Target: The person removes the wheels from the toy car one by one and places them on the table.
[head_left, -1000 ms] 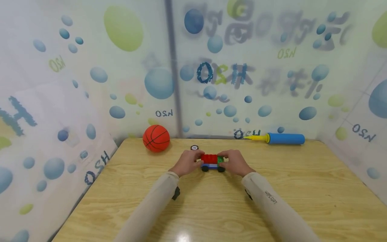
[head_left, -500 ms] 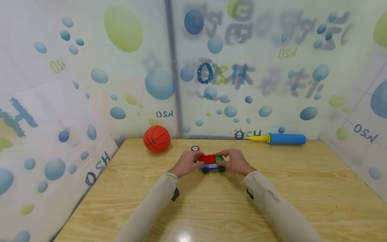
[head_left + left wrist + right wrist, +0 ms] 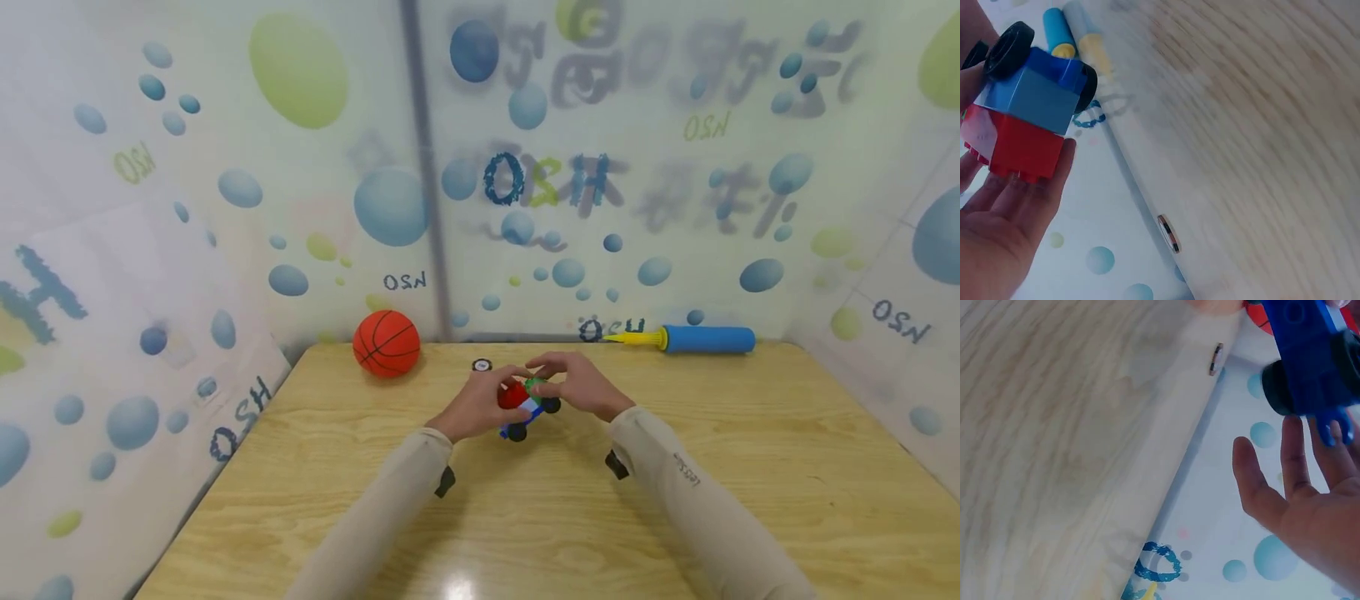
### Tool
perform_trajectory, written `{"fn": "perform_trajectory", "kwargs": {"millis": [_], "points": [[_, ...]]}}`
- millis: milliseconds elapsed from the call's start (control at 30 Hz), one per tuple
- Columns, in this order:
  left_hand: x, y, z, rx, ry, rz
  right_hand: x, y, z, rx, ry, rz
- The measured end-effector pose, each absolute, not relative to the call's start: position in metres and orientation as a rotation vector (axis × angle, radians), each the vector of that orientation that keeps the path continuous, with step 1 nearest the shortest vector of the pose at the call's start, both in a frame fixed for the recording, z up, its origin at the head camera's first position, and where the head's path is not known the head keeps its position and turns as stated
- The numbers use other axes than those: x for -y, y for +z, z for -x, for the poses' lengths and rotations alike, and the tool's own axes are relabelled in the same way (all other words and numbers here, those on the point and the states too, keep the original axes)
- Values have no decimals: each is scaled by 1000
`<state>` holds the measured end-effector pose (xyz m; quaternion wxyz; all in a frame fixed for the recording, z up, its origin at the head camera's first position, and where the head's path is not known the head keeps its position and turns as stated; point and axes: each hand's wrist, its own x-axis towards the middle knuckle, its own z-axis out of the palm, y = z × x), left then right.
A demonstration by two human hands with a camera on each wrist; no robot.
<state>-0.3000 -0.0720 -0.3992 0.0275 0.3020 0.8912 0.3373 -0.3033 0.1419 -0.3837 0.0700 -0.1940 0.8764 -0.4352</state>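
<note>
A toy truck built of blocks (image 3: 531,405), with a blue base, black wheels, red bricks and a green brick, is tilted between both hands above the table. My left hand (image 3: 483,402) grips its red end, the thumb along the near side. In the left wrist view the fingers lie against the studded side of the red brick (image 3: 1027,147). My right hand (image 3: 581,382) has thumb and index finger about the green brick (image 3: 534,387). In the right wrist view the truck's blue underside (image 3: 1310,356) shows, and the other fingers of that hand are spread near its hooked end.
A small orange-red basketball (image 3: 386,343) stands at the table's back left. Behind the left hand lies a round black-and-white chip (image 3: 482,365). A blue hand pump (image 3: 708,339) with a yellow nozzle lies along the back edge, against the patterned wall (image 3: 645,258).
The truck has gone from nearly level to tilted, its green end raised and its red end turned nearer. My right hand has risen slightly; both hands have turned with the truck.
</note>
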Motion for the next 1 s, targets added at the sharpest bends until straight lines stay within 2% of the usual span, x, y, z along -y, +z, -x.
{"fn": "perform_trajectory", "kwargs": {"millis": [300, 633, 1000], "points": [[68, -401, 296, -2661, 1147, -1052, -147, -380, 301, -2568, -1435, 575], [70, -402, 289, -2609, 1389, -797, -163, -384, 287, -2578, -1614, 549], [69, -398, 288, -2514, 1572, -724, -153, -386, 287, -2504, -1737, 607]]}}
